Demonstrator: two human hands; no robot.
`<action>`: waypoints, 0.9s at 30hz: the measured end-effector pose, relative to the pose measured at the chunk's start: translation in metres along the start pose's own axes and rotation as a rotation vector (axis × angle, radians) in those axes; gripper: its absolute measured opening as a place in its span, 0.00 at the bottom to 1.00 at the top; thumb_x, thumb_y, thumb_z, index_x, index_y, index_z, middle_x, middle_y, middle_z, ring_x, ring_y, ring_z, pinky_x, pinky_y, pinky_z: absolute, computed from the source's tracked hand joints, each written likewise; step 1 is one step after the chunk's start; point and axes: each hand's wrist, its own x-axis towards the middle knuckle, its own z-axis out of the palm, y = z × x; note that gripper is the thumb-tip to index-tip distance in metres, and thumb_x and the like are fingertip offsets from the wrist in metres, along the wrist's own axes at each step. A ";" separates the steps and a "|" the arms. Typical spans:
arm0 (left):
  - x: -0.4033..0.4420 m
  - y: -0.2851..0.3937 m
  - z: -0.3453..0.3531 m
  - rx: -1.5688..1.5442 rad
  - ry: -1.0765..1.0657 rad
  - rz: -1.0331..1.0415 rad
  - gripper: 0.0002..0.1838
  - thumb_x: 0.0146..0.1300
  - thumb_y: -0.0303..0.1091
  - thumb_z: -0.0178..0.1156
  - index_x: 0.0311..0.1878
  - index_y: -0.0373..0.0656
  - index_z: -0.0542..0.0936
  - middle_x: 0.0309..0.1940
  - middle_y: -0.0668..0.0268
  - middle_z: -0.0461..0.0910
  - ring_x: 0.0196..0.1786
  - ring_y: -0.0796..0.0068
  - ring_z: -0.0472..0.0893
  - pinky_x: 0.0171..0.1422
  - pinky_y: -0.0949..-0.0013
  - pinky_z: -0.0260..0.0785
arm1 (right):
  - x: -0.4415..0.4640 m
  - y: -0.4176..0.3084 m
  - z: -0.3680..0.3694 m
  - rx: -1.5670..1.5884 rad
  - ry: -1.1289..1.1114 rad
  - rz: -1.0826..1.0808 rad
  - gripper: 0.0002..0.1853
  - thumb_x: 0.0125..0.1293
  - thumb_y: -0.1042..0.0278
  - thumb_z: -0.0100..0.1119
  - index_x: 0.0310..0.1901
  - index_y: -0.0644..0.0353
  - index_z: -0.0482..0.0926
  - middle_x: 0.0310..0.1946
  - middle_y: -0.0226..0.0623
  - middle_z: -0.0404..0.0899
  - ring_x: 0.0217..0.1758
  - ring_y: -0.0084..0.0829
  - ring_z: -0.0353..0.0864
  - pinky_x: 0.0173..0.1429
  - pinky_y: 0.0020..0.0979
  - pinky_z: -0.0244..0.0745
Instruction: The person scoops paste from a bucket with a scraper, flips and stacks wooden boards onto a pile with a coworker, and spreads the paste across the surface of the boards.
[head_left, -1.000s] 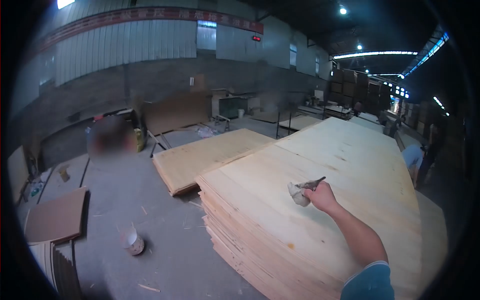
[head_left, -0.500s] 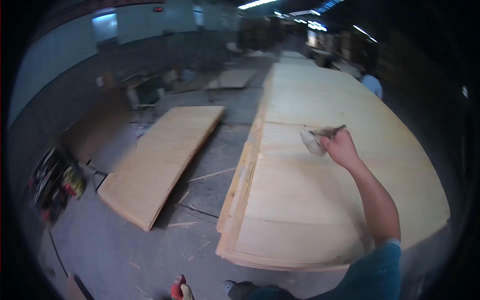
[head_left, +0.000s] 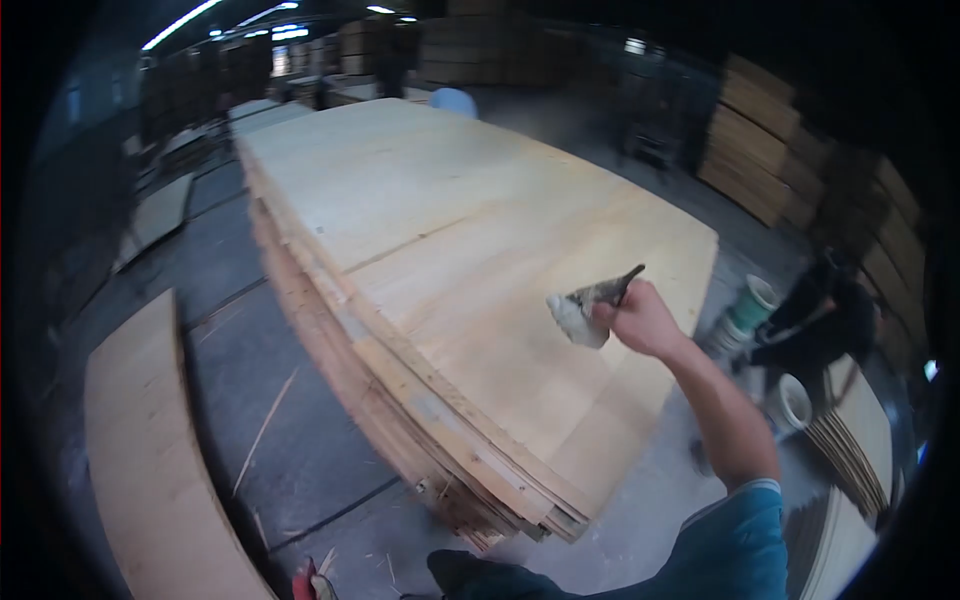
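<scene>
My right hand [head_left: 640, 318] is closed around the dark handle of a scraper [head_left: 590, 308] whose blade carries a pale paste. Hand and tool are over the top sheet of a large stack of wood sheets [head_left: 450, 240]. At the bottom edge of the view, my left hand [head_left: 313, 582] shows only in part, with red and cream covering on it. Its fingers are mostly cut off by the frame, and what it holds, if anything, cannot be made out.
A lower board [head_left: 150, 440] lies at the left. On the right are buckets [head_left: 755, 300], a person in dark clothing [head_left: 820, 320] and a leaning stack of thin sheets [head_left: 855, 430]. Wood piles [head_left: 750, 150] stand behind. Thin wood strips lie on the floor.
The view has swung right, bringing the buckets and the dark-clothed person into sight. My right hand still grips the scraper. My left hand, absent at first, now shows at the bottom edge.
</scene>
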 end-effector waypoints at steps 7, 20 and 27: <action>0.209 0.000 0.017 0.167 -0.355 0.503 0.21 0.79 0.34 0.55 0.70 0.39 0.77 0.66 0.54 0.81 0.67 0.59 0.79 0.73 0.60 0.68 | -0.087 -0.019 0.014 0.046 0.187 0.386 0.10 0.68 0.68 0.66 0.43 0.66 0.88 0.33 0.36 0.88 0.35 0.25 0.84 0.43 0.32 0.80; 0.452 0.004 0.034 0.050 -0.636 0.575 0.19 0.81 0.33 0.53 0.69 0.39 0.78 0.65 0.56 0.80 0.67 0.62 0.77 0.75 0.60 0.67 | -0.086 -0.008 0.111 -0.420 0.201 0.351 0.10 0.65 0.67 0.67 0.46 0.55 0.91 0.42 0.43 0.89 0.44 0.46 0.88 0.50 0.40 0.83; 0.665 0.093 0.083 -0.291 -0.573 0.660 0.21 0.78 0.36 0.56 0.69 0.40 0.78 0.68 0.55 0.77 0.71 0.60 0.75 0.77 0.55 0.65 | -0.080 -0.125 0.203 -0.347 0.301 0.876 0.13 0.65 0.62 0.62 0.46 0.57 0.90 0.37 0.47 0.89 0.40 0.46 0.89 0.49 0.40 0.83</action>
